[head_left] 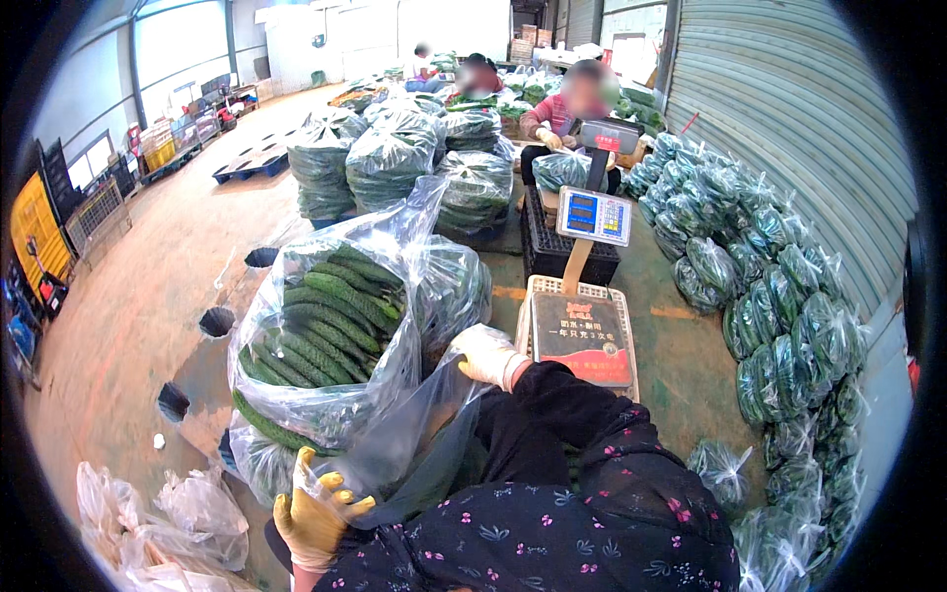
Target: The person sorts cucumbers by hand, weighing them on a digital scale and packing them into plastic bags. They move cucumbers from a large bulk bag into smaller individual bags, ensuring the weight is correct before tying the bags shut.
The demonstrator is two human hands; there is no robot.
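- The clear plastic bag of cucumbers (pixel 326 335) sits left of the frame's centre, bulging, its mouth open toward the upper right; the cucumbers inside lie with their long axes running from lower left to upper right.
- Our left hand (pixel 314 513), in a yellow glove, is at the lower left, directly below the bag; its grip is closed on a fold of the loose plastic film.
- Our right hand (pixel 488 355), in a white glove, lies to the bag's right at mid-frame, fingers curled against the film at the bag's side; we cannot tell how firmly it pinches.
- Both hands touch the bag; the right is nearer the open mouth.
- A platform scale (pixel 582 335) stands just right of the right hand.
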